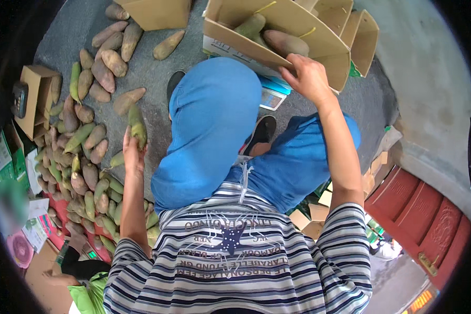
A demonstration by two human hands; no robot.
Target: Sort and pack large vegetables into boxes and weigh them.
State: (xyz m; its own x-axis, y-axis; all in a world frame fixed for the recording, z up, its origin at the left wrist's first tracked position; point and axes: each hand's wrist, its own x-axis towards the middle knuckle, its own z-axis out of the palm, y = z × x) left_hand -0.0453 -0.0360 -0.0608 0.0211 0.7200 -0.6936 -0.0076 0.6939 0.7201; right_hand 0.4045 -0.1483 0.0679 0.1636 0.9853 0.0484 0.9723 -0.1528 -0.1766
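My left hand (134, 150) is wrapped round a green and yellowish-brown gourd (137, 121) and holds it up over the floor beside the scattered gourds. At the front wall of a large open cardboard box (222, 32), my right hand (310, 78) grips the edge, with the thumb outside and the fingertips over the rim. Inside that box lie a brown gourd (283, 43) and a greener gourd (251, 26). Under the box a scale with a pale display (271, 98) sticks out, partly hidden.
A big pile of brown and green gourds (91, 175) spreads along the left. Another carton (159, 13) stands at the far side, a smaller box (36, 99) at left. Another person's arm (63, 278) shows at lower left. A red door (421, 214) is at right.
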